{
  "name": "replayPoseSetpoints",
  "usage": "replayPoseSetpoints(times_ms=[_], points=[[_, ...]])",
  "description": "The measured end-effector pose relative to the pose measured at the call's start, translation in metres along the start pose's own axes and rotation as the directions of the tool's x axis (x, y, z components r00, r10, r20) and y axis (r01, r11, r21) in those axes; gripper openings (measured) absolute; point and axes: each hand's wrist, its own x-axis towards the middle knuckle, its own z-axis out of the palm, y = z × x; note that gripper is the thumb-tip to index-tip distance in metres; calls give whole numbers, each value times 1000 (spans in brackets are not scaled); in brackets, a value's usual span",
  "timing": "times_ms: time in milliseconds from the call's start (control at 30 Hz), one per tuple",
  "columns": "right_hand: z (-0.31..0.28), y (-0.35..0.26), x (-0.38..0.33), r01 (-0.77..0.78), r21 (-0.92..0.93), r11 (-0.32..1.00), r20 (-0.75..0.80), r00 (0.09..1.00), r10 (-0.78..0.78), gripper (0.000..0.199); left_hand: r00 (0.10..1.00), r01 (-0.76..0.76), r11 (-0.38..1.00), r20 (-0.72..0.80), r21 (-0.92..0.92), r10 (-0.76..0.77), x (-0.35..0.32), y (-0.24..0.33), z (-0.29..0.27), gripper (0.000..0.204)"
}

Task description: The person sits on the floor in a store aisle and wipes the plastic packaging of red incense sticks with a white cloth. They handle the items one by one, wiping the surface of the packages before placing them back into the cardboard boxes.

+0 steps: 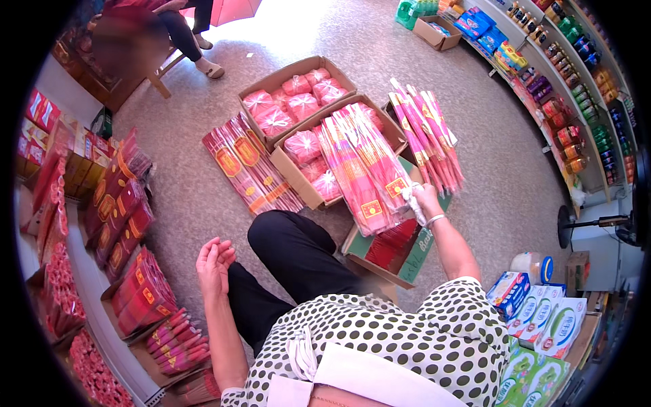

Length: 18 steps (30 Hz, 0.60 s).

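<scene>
My right hand (pixel 427 203) is closed on a crumpled white cloth-like thing (pixel 411 197), at the near end of long incense packs (pixel 363 169) in clear wrap. These pink and gold packs lie slanted across an open cardboard box (pixel 298 178) holding round pink bundles (pixel 303 145). My left hand (pixel 215 261) hangs beside my knee, fingers loosely bent and apart, with nothing visible in it. More long packs (pixel 427 139) lean to the right of the box. Another group of packs (pixel 251 163) lies on the floor to its left. A green-sided carton (pixel 381 254) with red contents stands below my right hand.
A second box (pixel 268 85) of pink bundles adjoins the first. Shelves of red packages (pixel 122 203) line the left; bottle shelves (pixel 569 88) curve along the right. A seated person's leg (pixel 183 41) shows at upper left. Milk cartons (pixel 542 315) stand at lower right.
</scene>
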Motion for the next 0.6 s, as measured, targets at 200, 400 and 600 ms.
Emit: replayPoseSetpoints(times_ms=[200,400,600], points=[[-11,-60,-51,-557,581,594,628,771,108,26,962,145,989,231,27,-147,6,-10,63,25],[38,-103,-141,-724,622,298,772,631,-77,26,772,520,849,371,97,-516,-7,-75,145,45],[71,-85,-191,-788,569,235,821,559,-115,31,662,692,718,468,-79,-586,-2,-110,172,36]])
